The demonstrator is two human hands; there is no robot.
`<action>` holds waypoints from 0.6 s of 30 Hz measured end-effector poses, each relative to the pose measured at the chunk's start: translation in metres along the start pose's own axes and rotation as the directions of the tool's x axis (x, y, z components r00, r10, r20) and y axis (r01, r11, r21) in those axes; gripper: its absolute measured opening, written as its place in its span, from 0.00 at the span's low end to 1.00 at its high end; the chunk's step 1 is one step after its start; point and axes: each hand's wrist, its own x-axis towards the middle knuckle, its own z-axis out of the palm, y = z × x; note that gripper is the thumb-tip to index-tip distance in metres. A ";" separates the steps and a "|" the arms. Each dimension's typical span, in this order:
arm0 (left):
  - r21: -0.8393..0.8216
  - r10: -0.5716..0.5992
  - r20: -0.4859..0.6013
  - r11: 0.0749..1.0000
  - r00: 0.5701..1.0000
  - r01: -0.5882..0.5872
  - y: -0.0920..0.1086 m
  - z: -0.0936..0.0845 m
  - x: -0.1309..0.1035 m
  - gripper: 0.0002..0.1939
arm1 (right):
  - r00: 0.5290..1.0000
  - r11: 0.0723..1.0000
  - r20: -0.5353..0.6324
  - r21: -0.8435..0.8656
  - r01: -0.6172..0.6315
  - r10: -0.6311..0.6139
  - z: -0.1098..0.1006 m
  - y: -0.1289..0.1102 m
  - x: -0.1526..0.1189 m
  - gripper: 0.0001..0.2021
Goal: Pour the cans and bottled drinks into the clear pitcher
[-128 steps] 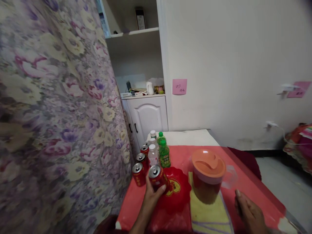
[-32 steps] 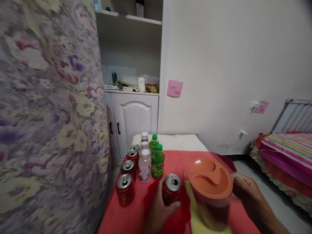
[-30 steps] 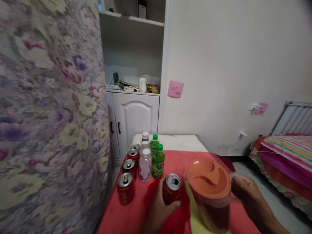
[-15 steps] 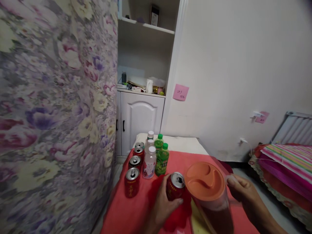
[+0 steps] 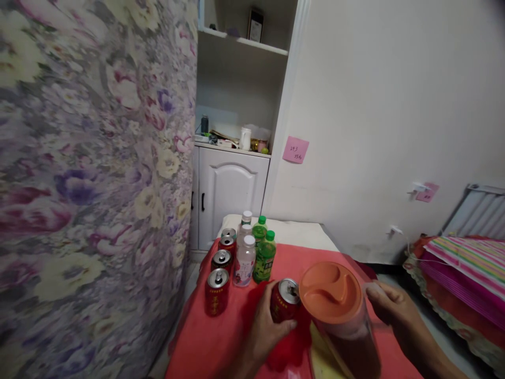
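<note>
My left hand (image 5: 266,323) is wrapped round a red can (image 5: 283,305) with an opened silver top. Close to the can's right side is a clear pitcher (image 5: 355,345) with an orange lid (image 5: 331,292), tilted, dark liquid inside; its lid edge is beside the can's top. My right hand (image 5: 389,308) grips the pitcher's handle. Left of my left hand, a red can (image 5: 216,295) stands at the front of a row of several cans, beside clear bottles with white caps (image 5: 244,263) and green bottles (image 5: 264,260).
The table wears a red cloth (image 5: 307,255) over a white one (image 5: 303,229). A yellow item (image 5: 323,352) lies partly under the pitcher. A floral curtain (image 5: 98,184) hangs at left, a white cabinet (image 5: 232,197) stands behind, and a bed (image 5: 465,268) is at right.
The view has shifted slightly, so the background sits a little further right. Both hands keep their holds on the can and the pitcher, with hardly any movement.
</note>
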 end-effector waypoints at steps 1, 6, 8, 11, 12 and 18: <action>-0.007 0.001 0.004 1.000 1.000 -0.001 0.000 0.000 0.000 0.39 | 1.000 1.000 0.000 0.004 0.003 -0.003 0.000 0.000 0.000 0.27; -0.012 0.003 0.014 1.000 1.000 -0.003 0.000 -0.002 0.001 0.39 | 1.000 1.000 -0.003 -0.008 0.009 -0.009 0.002 0.000 0.000 0.28; -0.009 0.009 0.012 1.000 1.000 -0.009 0.000 -0.003 0.001 0.39 | 1.000 1.000 0.008 -0.012 -0.002 0.002 0.003 -0.001 0.000 0.28; -0.004 0.001 0.023 1.000 1.000 -0.001 0.002 -0.003 0.000 0.39 | 1.000 1.000 0.000 -0.012 -0.011 0.011 0.003 -0.003 0.000 0.28; -0.003 -0.003 0.024 1.000 1.000 0.003 0.002 -0.003 0.000 0.39 | 1.000 1.000 -0.007 -0.012 -0.009 0.009 0.003 -0.004 0.000 0.28; -0.051 0.000 0.020 0.999 1.000 0.001 0.004 -0.003 -0.002 0.39 | 1.000 0.998 -0.017 -0.053 0.018 -0.019 0.003 -0.007 0.000 0.28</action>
